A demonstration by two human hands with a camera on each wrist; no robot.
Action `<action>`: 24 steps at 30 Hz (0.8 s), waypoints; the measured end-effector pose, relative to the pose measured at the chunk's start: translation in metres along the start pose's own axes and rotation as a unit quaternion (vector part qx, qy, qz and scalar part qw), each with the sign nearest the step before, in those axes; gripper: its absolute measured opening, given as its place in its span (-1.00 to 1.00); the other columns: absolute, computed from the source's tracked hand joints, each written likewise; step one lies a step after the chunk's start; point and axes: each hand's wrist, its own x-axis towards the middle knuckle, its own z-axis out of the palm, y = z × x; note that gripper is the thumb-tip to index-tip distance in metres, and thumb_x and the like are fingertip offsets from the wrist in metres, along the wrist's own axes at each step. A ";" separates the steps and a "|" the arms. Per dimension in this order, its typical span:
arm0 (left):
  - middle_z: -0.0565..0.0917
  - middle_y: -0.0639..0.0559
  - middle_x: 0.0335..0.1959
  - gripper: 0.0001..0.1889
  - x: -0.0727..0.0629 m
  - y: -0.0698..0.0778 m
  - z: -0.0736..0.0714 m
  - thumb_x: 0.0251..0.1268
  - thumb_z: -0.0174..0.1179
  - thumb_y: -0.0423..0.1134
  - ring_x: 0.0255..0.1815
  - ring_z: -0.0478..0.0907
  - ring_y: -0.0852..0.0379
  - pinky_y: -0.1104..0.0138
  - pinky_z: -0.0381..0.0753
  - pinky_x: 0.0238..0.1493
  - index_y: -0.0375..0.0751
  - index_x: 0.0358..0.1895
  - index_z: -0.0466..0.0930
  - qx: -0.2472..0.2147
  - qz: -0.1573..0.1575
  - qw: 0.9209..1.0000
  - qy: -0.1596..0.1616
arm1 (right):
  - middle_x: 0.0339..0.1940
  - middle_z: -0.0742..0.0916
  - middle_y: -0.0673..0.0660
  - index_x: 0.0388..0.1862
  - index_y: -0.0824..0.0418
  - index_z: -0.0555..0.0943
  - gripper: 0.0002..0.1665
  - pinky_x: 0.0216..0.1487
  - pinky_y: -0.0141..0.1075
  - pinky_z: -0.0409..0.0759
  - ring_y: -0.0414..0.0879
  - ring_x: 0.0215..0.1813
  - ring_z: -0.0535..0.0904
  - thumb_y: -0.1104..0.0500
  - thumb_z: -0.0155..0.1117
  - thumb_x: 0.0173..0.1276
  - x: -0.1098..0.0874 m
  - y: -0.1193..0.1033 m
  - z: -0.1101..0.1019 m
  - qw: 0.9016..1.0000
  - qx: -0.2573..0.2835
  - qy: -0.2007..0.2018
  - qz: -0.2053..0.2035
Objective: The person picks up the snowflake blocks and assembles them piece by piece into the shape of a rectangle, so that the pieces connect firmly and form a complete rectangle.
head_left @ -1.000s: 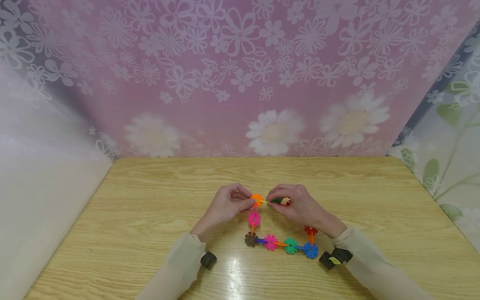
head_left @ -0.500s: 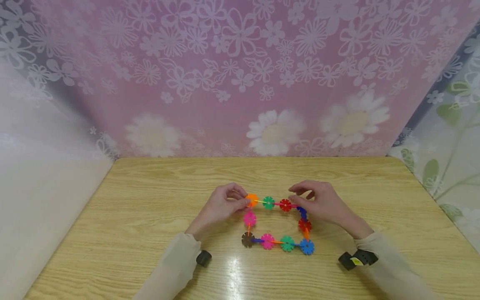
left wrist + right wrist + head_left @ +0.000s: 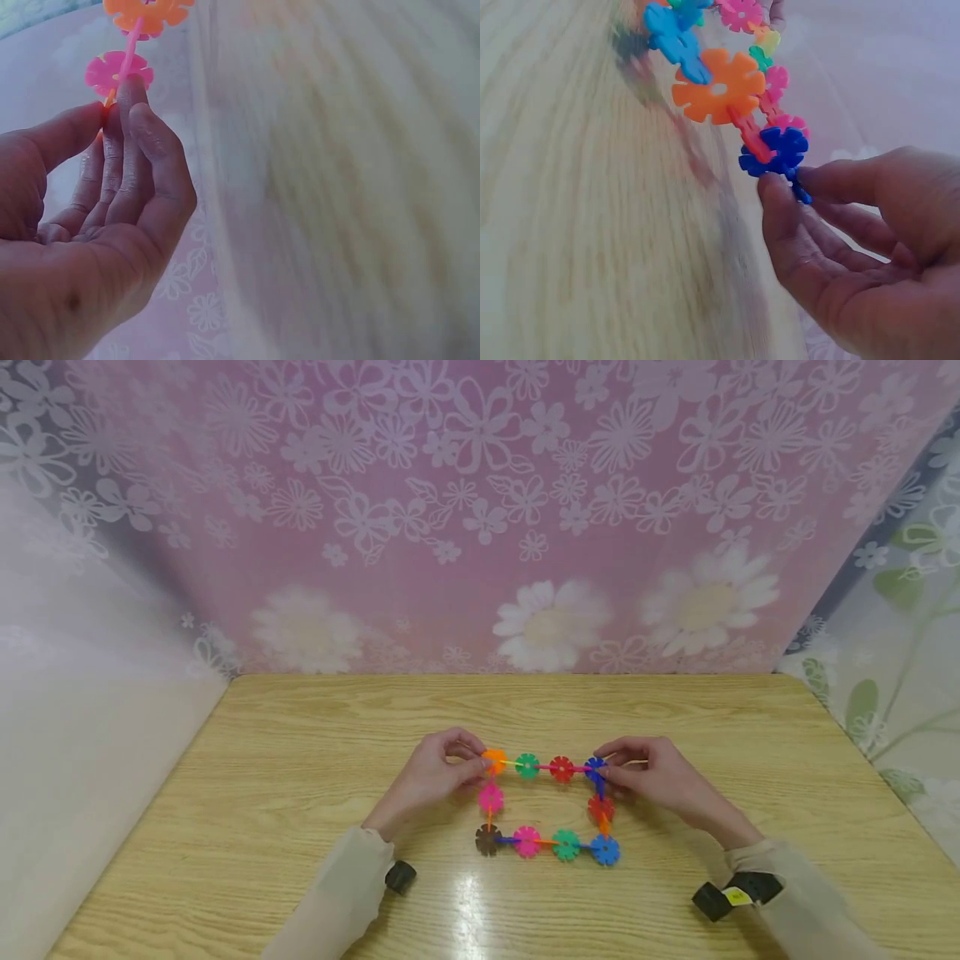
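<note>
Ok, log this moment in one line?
left hand pinches orange disc | right hand pinches blue disc | ring closed | on table

Wooden table point(image 3: 300, 793), pink floral curtain point(image 3: 480, 510)

My left hand point(image 3: 435, 774) is forward of my body, palm turned inward, fingers point(image 3: 131, 161) curled together with their tips meeting the thumb in a pinch. My right hand point(image 3: 660, 777) mirrors it on the other side, thumb and forefinger point(image 3: 780, 217) closed in a pinch, the remaining fingers loosely bent beneath. Both forearms angle in from the lower corners of the head view, in pale sleeves point(image 3: 337, 902), each wrist carrying a dark strapped camera point(image 3: 400, 877). The two hands are level with each other and well apart.
</note>
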 end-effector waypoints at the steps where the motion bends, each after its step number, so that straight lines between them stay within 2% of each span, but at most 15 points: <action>1: 0.71 -0.18 -0.08 -0.78 0.001 0.000 -0.001 0.40 0.31 -0.28 -0.26 0.78 0.05 0.19 0.79 -0.14 -0.26 0.01 0.59 0.002 -0.001 1.000 0.003 | -0.13 0.73 0.28 0.21 0.38 0.59 -0.61 -0.19 -0.26 0.76 -0.14 -0.21 0.77 0.24 0.29 0.48 0.002 -0.001 0.001 1.000 0.008 0.004 -0.001; 5: 0.71 -0.18 -0.08 -0.78 0.004 -0.002 -0.008 0.39 0.32 -0.31 -0.29 0.79 0.05 0.21 0.79 -0.16 -0.27 0.01 0.60 0.018 -0.011 1.000 0.020 | -0.10 0.71 0.31 0.20 0.41 0.59 -0.62 -0.17 -0.27 0.77 -0.20 -0.21 0.78 0.29 0.30 0.46 0.012 -0.001 0.006 0.999 0.026 0.015 -0.012; 10: 0.72 -0.14 -0.09 -0.79 0.009 -0.003 -0.016 0.38 0.32 -0.31 -0.30 0.77 0.07 0.26 0.76 -0.17 -0.21 0.02 0.63 0.064 -0.023 0.997 0.043 | -0.10 0.72 0.32 0.17 0.38 0.62 -0.64 -0.22 -0.28 0.77 -0.18 -0.26 0.77 0.27 0.30 0.46 0.027 -0.002 0.013 0.999 0.005 0.022 -0.026; 15: 0.71 -0.16 -0.07 -0.81 0.014 -0.001 -0.020 0.40 0.28 -0.36 -0.34 0.76 0.10 0.28 0.76 -0.22 -0.24 0.02 0.63 0.078 -0.044 0.995 0.041 | -0.09 0.72 0.32 0.15 0.36 0.64 -0.69 -0.26 -0.29 0.76 -0.11 -0.28 0.76 0.29 0.27 0.48 0.037 0.000 0.018 0.999 -0.026 0.031 -0.024; 18: 0.73 -0.16 -0.07 -0.82 0.014 0.000 -0.022 0.42 0.27 -0.33 -0.33 0.77 0.10 0.27 0.76 -0.21 -0.24 0.01 0.63 0.102 -0.044 0.993 0.036 | -0.06 0.73 0.31 0.14 0.34 0.65 -0.70 -0.25 -0.27 0.76 -0.08 -0.27 0.76 0.27 0.26 0.48 0.038 0.002 0.019 0.998 -0.043 0.033 -0.022; 21: 0.76 -0.09 -0.06 -0.80 0.011 -0.001 -0.024 0.43 0.27 -0.23 -0.26 0.77 0.13 0.24 0.72 -0.13 -0.17 0.03 0.65 0.161 -0.027 0.986 0.039 | -0.04 0.76 0.26 0.12 0.28 0.66 -0.70 -0.23 -0.28 0.74 -0.08 -0.21 0.76 0.20 0.27 0.49 0.033 0.002 0.016 0.995 -0.084 0.038 -0.039; 24: 0.76 0.00 0.00 -0.74 0.002 -0.002 -0.029 0.46 0.26 -0.12 -0.11 0.75 0.10 0.18 0.70 0.01 -0.08 0.10 0.65 0.228 0.004 0.972 0.051 | -0.04 0.80 0.21 0.10 0.23 0.69 -0.70 -0.21 -0.27 0.72 -0.04 -0.15 0.77 0.13 0.30 0.49 0.023 0.003 0.010 0.983 -0.156 0.065 -0.076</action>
